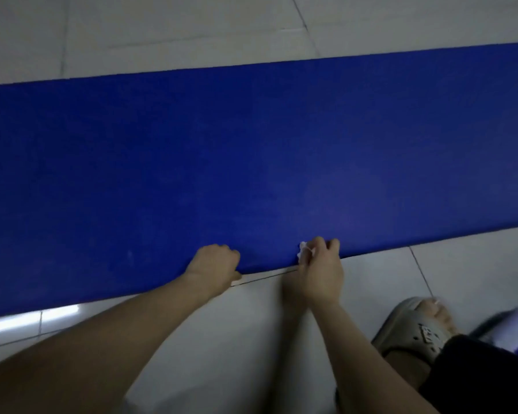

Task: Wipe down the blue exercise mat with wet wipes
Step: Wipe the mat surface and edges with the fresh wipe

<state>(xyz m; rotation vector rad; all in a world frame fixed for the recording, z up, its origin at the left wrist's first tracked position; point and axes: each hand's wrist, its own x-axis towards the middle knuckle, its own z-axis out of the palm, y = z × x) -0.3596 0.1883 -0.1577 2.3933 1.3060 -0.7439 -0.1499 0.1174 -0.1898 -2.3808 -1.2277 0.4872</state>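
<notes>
Mat (251, 144) gripped by curled left fingers (223, 253); right fingers (326, 245) pinch wipe (304, 250).

Pale tiled floor (192, 25), glossy glare

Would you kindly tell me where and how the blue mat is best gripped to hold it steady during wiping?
Pinch the blue mat at its near long edge, coming from the tiled floor side. It lies flat and thin, so probably only an edge offers purchase: fingers on top, thumb beneath, as the left hand seems to do beside the right hand holding the wipe.
</notes>
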